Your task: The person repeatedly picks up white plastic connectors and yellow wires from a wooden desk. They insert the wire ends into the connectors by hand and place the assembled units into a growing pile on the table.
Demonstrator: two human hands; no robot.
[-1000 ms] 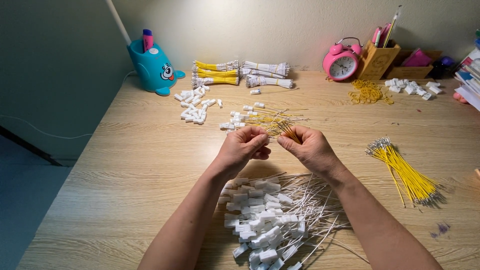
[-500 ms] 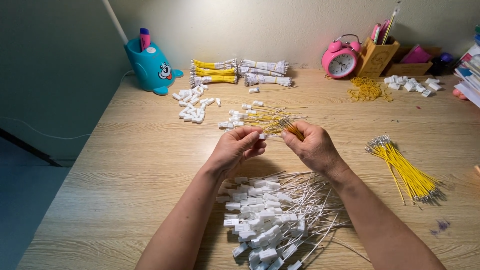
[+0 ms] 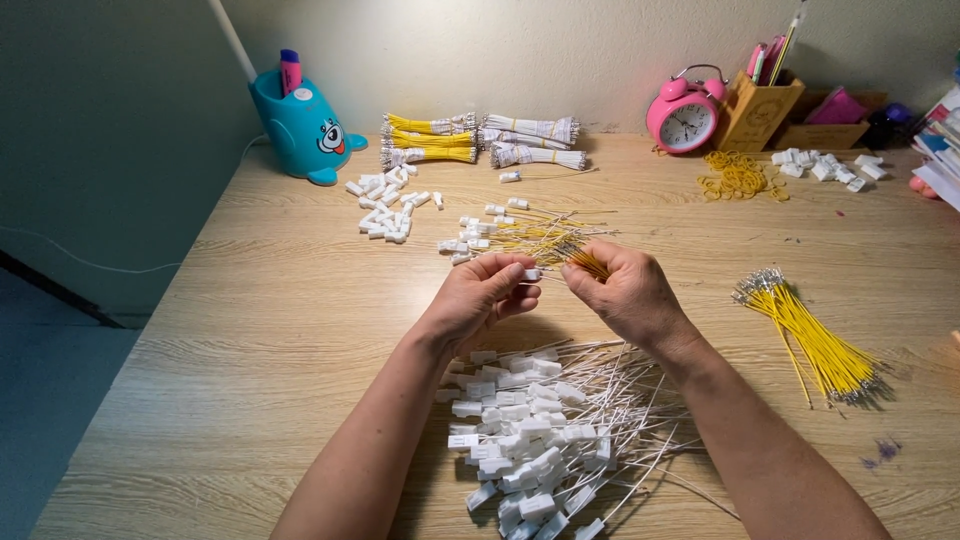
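- The person's left hand (image 3: 478, 295) and right hand (image 3: 628, 292) meet above the middle of the wooden table (image 3: 250, 330), fingertips nearly touching.
- The left hand pinches a small white connector (image 3: 530, 273) between thumb and fingers, closed on it.
- The right hand is closed around a yellow wire (image 3: 588, 262), its end pointing at the connector; whether the wire is already seated in it I cannot tell.
- Just behind the hands lies a loose spread of yellow wires with white connectors (image 3: 520, 235).
- Below the hands, between the forearms, sits a big heap of white-wired connectors (image 3: 540, 430).
- To the right, well apart from the hands, a fan of bare yellow wires (image 3: 815, 335) lies on the table.
- Farther back on the left, a scatter of loose white connectors (image 3: 385, 210) lies near a blue cartoon-faced pen holder (image 3: 300, 125).
- Tied bundles of yellow and white wires (image 3: 480, 140) lie by the wall.
- A pink alarm clock (image 3: 683, 115), a wooden pen box (image 3: 760, 105), yellow rubber bands (image 3: 740, 175) and another small pile of white connectors (image 3: 825, 165) fill the far right.
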